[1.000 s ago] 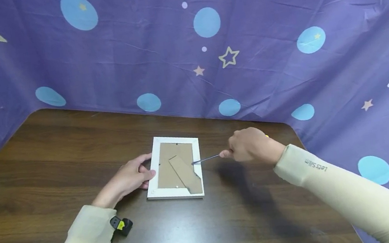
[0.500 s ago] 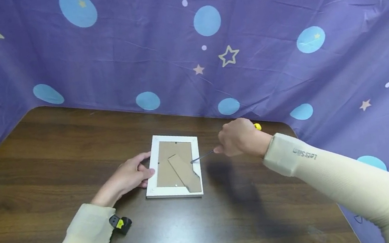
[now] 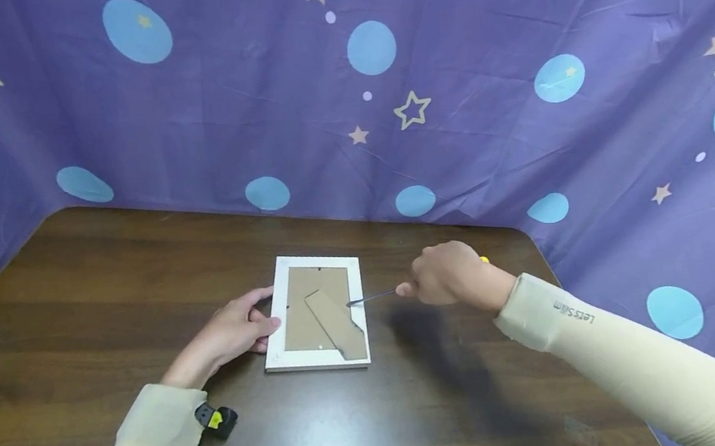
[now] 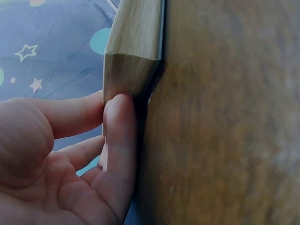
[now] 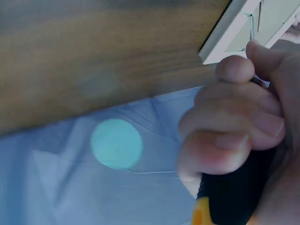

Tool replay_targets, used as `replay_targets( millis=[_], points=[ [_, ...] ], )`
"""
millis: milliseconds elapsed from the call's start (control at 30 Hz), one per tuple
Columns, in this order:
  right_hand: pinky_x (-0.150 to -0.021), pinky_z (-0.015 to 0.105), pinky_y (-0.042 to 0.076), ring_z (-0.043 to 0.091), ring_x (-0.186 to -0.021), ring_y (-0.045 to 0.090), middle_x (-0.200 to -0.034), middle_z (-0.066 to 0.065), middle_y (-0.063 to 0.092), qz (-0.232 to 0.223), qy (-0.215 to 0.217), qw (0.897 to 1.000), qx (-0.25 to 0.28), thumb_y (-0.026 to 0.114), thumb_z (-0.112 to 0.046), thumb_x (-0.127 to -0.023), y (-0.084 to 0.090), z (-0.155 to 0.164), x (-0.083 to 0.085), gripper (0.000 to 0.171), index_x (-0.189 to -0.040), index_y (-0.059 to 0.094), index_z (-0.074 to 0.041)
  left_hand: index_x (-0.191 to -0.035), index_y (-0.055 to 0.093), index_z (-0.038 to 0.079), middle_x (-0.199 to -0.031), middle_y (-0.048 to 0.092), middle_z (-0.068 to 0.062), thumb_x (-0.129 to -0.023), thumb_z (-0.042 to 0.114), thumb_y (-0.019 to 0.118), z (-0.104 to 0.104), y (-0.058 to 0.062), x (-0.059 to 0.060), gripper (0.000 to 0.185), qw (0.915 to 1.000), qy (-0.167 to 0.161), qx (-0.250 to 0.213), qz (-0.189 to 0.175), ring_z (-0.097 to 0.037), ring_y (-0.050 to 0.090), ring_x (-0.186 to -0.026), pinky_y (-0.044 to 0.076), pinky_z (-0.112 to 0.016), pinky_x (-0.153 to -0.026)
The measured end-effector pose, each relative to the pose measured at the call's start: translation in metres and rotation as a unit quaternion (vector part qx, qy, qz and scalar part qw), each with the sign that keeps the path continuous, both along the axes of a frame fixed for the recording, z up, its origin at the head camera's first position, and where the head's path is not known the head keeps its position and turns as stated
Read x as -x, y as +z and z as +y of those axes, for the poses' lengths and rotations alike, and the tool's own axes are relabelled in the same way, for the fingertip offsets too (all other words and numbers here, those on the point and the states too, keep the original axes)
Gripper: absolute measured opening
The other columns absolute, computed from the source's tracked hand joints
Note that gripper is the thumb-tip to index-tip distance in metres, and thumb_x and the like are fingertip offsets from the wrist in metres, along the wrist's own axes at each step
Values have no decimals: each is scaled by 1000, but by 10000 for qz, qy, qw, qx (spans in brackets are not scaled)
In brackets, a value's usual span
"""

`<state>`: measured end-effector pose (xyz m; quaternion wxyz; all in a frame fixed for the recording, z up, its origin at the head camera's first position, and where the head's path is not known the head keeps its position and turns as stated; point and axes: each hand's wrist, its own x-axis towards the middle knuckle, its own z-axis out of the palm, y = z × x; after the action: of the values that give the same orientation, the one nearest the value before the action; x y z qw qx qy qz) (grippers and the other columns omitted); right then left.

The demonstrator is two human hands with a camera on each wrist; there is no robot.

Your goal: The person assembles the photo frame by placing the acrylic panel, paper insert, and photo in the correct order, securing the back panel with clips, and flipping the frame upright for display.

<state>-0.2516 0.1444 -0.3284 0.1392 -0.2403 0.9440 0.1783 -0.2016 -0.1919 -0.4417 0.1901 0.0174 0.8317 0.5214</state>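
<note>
A white picture frame [image 3: 315, 313] lies face down near the far right corner of the worktop [image 3: 68, 309], its cardboard back and folded stand uppermost. The right hand [image 3: 450, 275] is clenched round a screwdriver [image 3: 371, 298] with a black and yellow handle, the thin shaft reaching to the frame's right inner edge. The left hand [image 3: 232, 332] rests against the frame's left side, its fingers [image 4: 119, 140] relaxed and pressing the edge rather than gripping it. The likely trouble is a slip: if the tip skates off whatever small tab it bears on, it could gouge the backing or scratch the white moulding. Because the frame is only braced from one side, a hard push could slide it. The worktop is dark brown wood grain with rounded corners. A purple cloth [image 3: 510, 41] printed with blue dots and pale stars hangs behind it and on both sides.
</note>
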Motion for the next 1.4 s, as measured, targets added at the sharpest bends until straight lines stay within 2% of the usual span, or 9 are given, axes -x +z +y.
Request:
replay_targets(
  millis=[100, 233, 433, 567, 733, 800, 900, 1000, 1400],
  points=[
    [-80, 56, 61, 36, -97, 75, -98, 10, 77, -69, -54, 9995, 318, 48, -64, -107, -14, 15, 0, 61, -84, 75, -15, -164, 32, -1, -98, 65, -14, -104, 12, 67, 0, -1, 0, 71, 10000, 20, -56, -46, -20, 66, -76, 61, -31, -68],
    [-77, 54, 61, 34, -88, 75, -82, 6, 73, -69, -33, 9967, 806, 46, -64, -107, -33, 36, 0, 64, -67, 67, -19, -164, 32, 0, -99, 65, -15, -105, 12, 66, 1, -1, 0, 69, 9999, 21, -115, -113, -20, 66, -78, 62, -32, -70],
    [-75, 53, 60, 23, -73, 68, -70, -1, 63, -61, -516, 9867, 1540, 44, -69, -106, -54, 61, 1, 67, -63, 64, -21, -165, 31, 0, -100, 64, -15, -105, 11, 65, 1, -1, 0, 69, 9998, 52, -140, -165, -20, 67, -79, 63, -33, -72],
    [-77, 53, 59, 20, -74, 65, -70, -2, 61, 17, -816, 9780, 1918, 42, -69, -106, -66, 76, 4, 68, -72, 68, -17, -164, 31, -1, -100, 64, -16, -106, 12, 64, 0, -1, 0, 69, 9998, 56, -140, -142, -20, 67, -80, 64, -33, -72],
    [-86, 58, 58, 31, -98, 74, -93, -1, 76, 188, -1046, 9664, 2342, 42, -63, -109, -84, 95, 10, 60, -104, 81, -18, -164, 31, 0, -101, 64, -16, -105, 11, 65, 1, -1, 0, 69, 9998, 47, -173, -106, -20, 67, -80, 64, -33, -72],
    [-84, 57, 58, 33, -101, 74, -95, -1, 76, 275, -1124, 9631, 2432, 43, -59, -110, -92, 102, 13, 55, -104, 79, -18, -164, 32, 0, -101, 65, -16, -105, 11, 65, 1, -1, 0, 69, 9998, 56, -183, -112, -20, 67, -80, 64, -33, -72],
    [-73, 54, 55, 34, -89, 72, -84, 2, 70, 377, -1273, 9583, 2531, 44, -54, -112, -101, 113, 17, 47, -94, 69, -17, -165, 31, 0, -101, 65, -16, -105, 11, 65, 1, -1, 0, 69, 9998, 55, -180, -119, -20, 67, -80, 64, -33, -72],
    [-66, 50, 52, 31, -81, 68, -78, 3, 64, 440, -1460, 9533, 2608, 47, -51, -111, -109, 122, 21, 41, -94, 62, -17, -164, 30, -1, -100, 65, -16, -105, 11, 65, 1, -1, 0, 70, 9998, 29, -197, -80, -20, 67, -80, 64, -33, -72],
    [-61, 42, 45, 26, -75, 60, -80, 5, 61, 360, -1699, 9431, 2836, 51, -41, -111, -121, 136, 37, 29, -97, 58, -16, -165, 31, 1, -101, 64, -16, -106, 12, 65, 2, -5, 1, 69, 9997, 80, -175, -155, -21, 67, -81, 64, -34, -73]
  ],
)
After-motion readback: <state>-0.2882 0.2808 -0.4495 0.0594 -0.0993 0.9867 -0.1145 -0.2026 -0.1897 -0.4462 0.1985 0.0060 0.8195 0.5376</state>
